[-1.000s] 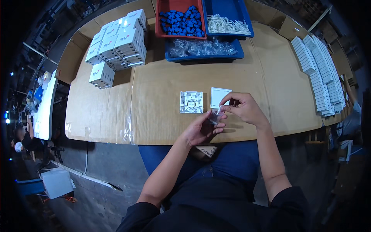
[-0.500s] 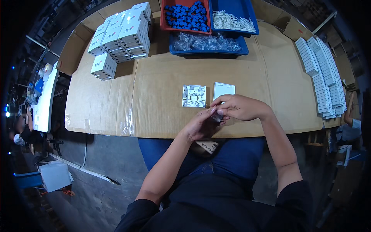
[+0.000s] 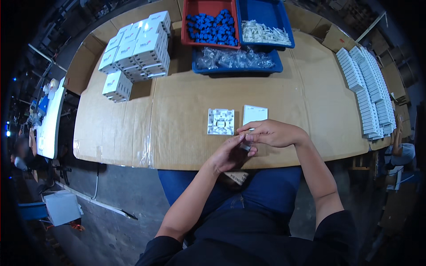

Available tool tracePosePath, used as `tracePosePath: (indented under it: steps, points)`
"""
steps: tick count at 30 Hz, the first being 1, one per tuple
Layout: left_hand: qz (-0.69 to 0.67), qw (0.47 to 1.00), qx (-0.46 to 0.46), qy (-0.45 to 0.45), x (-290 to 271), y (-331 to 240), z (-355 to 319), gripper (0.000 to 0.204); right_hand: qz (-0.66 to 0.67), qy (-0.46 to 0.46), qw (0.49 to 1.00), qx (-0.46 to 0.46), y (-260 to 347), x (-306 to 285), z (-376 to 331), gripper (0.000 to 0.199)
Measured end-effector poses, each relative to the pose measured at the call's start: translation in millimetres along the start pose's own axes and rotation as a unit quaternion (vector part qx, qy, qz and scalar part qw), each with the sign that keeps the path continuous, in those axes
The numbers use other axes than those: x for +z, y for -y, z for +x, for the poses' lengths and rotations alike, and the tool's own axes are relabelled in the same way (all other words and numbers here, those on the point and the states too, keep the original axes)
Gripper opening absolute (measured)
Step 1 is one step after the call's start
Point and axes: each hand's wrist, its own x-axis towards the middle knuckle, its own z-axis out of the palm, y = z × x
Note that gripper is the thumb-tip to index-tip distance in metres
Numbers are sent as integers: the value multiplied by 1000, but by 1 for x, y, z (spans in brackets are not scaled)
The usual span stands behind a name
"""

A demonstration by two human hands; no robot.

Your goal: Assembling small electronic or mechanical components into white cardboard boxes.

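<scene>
Above the front edge of the cardboard-covered table, my left hand (image 3: 229,154) and my right hand (image 3: 278,134) meet with fingertips pressed together. Between them shows a sliver of a small pale piece (image 3: 245,146), mostly hidden by my fingers; its kind cannot be made out. Just beyond my left fingertips lies a square white plastic base (image 3: 215,128) with moulded ribs and a round middle. Beside it, partly behind my right hand, is a flat white plastic cover (image 3: 255,113). Neither hand touches the base.
Beyond stand a red tray (image 3: 210,44) of blue clips, a blue tray (image 3: 266,44) of white slim parts and another blue tray (image 3: 237,69) of clear bags. Stacked white boxes (image 3: 116,85) are at far left, rows of white parts (image 3: 367,93) at right. People sit at both sides.
The table and everything on it sit lower in the picture, as the head view has shifted. My hands stay together, fingers slightly moved around the small piece.
</scene>
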Motion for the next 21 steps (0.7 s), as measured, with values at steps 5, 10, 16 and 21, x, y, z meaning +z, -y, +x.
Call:
tracePosePath:
  steps: [5,10,16,21]
  points:
    - [59,996,-33,-55,-1,-3,1,49,24,-173,985,-2,-10,-65,9,25]
    - [77,994,-46,-57,5,-6,2,51,-102,-419,902,-33,-57,-184,51,20]
    - [85,995,-42,-35,6,-7,5,56,-340,-559,756,24,-50,-256,101,19]
    - [62,996,-58,-18,-1,-5,8,54,-507,-508,696,6,-54,-285,134,15]
